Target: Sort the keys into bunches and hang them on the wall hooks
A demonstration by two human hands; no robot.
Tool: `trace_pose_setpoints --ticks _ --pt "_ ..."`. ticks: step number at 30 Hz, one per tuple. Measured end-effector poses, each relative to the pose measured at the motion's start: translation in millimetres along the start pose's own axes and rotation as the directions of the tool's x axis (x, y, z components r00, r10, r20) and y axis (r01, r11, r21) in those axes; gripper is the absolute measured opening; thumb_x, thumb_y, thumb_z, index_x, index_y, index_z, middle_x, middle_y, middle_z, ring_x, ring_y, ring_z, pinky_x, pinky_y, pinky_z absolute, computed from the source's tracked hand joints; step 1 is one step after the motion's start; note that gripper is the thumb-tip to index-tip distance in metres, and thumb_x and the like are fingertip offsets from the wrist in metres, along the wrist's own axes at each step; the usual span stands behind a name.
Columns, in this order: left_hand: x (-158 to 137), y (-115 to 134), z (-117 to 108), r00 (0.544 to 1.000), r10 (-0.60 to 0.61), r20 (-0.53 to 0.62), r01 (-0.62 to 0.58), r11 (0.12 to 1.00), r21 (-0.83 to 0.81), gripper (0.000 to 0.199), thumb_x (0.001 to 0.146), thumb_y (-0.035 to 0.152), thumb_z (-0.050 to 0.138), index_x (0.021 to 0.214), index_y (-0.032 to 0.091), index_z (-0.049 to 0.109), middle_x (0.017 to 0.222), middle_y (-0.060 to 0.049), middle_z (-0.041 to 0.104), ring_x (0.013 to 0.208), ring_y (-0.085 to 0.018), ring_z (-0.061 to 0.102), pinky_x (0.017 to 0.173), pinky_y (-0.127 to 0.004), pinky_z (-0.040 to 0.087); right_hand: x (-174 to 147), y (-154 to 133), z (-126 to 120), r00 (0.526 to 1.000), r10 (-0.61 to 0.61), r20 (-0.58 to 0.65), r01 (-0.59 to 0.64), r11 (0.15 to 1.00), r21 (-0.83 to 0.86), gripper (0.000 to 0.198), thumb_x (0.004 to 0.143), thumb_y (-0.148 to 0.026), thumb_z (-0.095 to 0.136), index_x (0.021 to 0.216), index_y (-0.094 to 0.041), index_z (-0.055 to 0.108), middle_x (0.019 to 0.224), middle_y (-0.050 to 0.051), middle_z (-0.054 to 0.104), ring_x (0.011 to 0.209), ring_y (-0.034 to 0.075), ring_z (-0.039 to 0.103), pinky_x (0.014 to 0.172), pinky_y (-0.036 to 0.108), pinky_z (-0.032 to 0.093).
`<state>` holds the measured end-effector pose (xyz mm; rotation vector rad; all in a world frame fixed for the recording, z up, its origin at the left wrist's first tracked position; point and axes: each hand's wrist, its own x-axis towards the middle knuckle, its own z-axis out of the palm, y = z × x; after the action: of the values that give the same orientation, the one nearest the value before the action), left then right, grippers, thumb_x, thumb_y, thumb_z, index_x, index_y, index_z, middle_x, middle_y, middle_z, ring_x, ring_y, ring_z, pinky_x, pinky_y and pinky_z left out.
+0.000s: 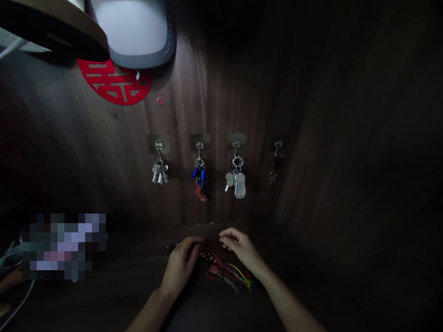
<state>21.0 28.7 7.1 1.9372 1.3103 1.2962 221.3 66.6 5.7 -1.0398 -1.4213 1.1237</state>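
The left hand [180, 262] is curling at tasselled keys [230, 281] lying on the table [128, 272], hold unclear; the right hand [240, 248] is hovering half-curled, seemingly empty; loose strands [238, 272] are risking tangling.

Worn on the head, looking forward and down from the wearer's own side. Aimed at a dark wood panel [221, 106], almost square on, with a row of hung keys [240, 186] near mid-picture. Tilted low enough to take in the dark surface [124, 295] below, plus left hand [179, 263] and right hand [240, 246] at close range (along with both forearms [282, 295], cut off by the bottom edge). Wide enough to catch a rounded, grey-rimmed fixture [134, 27] at upper left.
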Motion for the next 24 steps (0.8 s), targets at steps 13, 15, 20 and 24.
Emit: trace_pose_setpoints --ticks 13,15,20,24 --pt "7 -16 -20 0.954 0.066 0.294 -0.182 0.905 0.385 0.019 0.081 0.024 0.056 0.098 0.026 0.065 0.099 -0.002 0.068 0.096 -0.022 0.058 0.088 -0.036 0.039 -15 0 18 0.962 -0.096 0.255 0.235 0.768 -0.596 0.011 0.071 -0.017 0.058 0.079 -0.022 0.066 0.079 -0.001 0.063 0.072 0.015 0.054 0.067 0.025 0.037" --pt "7 -18 -20 0.964 0.054 0.26 -0.155 0.91 0.385 0.017 0.084 0.026 0.053 0.095 0.025 0.065 0.096 -0.002 0.069 0.093 -0.021 0.06 0.085 -0.034 0.041 -13 2 15 0.965 -0.096 0.243 0.221 0.795 -0.564 0.011 0.076 -0.018 0.053 0.076 -0.02 0.064 0.075 -0.001 0.063 0.067 0.013 0.053 0.063 0.023 0.037" --pt "10 -16 -20 0.98 0.059 0.189 -0.114 0.949 0.293 0.024 0.089 0.035 0.046 0.082 0.024 0.066 0.085 -0.001 0.071 0.083 -0.018 0.063 0.078 -0.027 0.043 -5 10 6 0.986 -0.093 0.136 0.141 0.901 -0.411 0.014 0.079 -0.027 0.05 0.072 -0.019 0.058 0.065 -0.002 0.059 0.061 0.013 0.053 0.056 0.022 0.036" --pt "11 -13 -20 0.996 0.022 0.086 -0.037 0.984 0.174 0.025 0.088 0.037 0.046 0.078 0.022 0.063 0.078 0.0 0.068 0.075 -0.016 0.062 0.073 -0.024 0.044 0 14 1 0.994 -0.076 0.077 0.092 0.967 -0.239 0.016 0.078 -0.034 0.051 0.072 -0.02 0.053 0.066 -0.001 0.06 0.063 0.015 0.056 0.059 0.024 0.04"
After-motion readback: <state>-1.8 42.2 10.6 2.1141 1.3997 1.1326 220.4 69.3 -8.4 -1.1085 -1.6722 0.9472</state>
